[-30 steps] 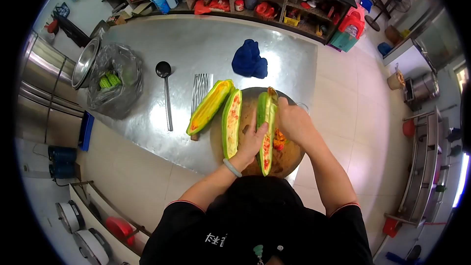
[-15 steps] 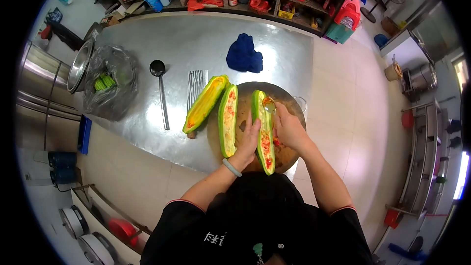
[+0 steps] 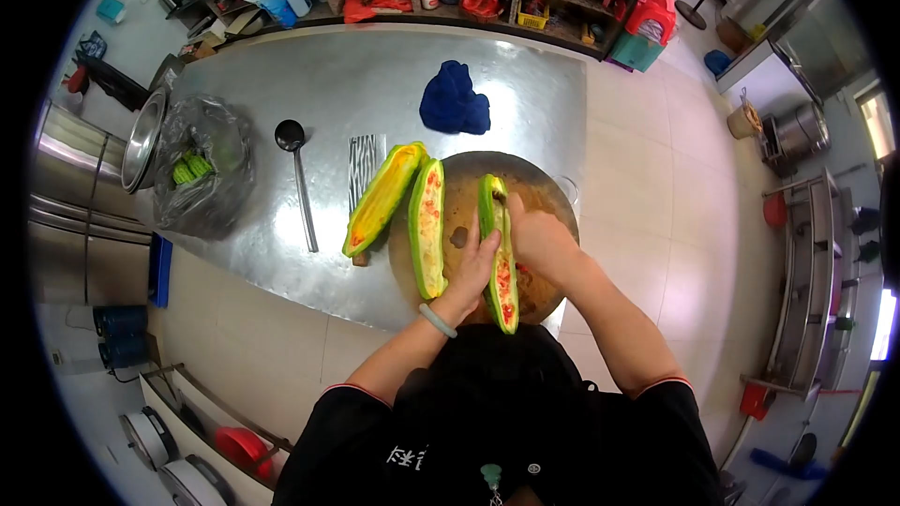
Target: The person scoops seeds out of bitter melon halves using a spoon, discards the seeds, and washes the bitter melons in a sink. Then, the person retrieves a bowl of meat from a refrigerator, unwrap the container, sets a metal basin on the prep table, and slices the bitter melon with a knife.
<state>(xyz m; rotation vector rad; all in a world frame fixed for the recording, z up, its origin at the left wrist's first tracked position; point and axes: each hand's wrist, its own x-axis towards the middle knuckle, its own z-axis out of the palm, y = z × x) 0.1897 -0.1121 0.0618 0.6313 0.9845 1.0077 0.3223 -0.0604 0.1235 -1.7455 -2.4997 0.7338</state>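
My left hand (image 3: 475, 267) is closed round the left side of a halved green gourd (image 3: 504, 289) with red seeds and pale flesh, held above a round wooden board (image 3: 459, 169). My right hand (image 3: 540, 242) is closed at the gourd's upper part; a spoon, mostly hidden by the fingers, has its end in the hollow. Left of my left hand, a second half (image 3: 428, 230) with seeds lies on the board. A hollowed yellow-green half (image 3: 384, 201) leans beside it, partly over a zebra-striped knife (image 3: 365, 169).
On the metal table (image 3: 253, 61) are a black ladle (image 3: 298, 183), a blue cloth (image 3: 454, 99) and a plastic bag (image 3: 208, 197) with green gourds (image 3: 192, 168). Metal bowls (image 3: 142, 145) stand at the left edge. Shelves (image 3: 478, 14) line the far side.
The spoon, visible at the gourd's top half a second ago, is now down in the hollow and mostly hidden by my right hand. The whole view has shifted slightly.
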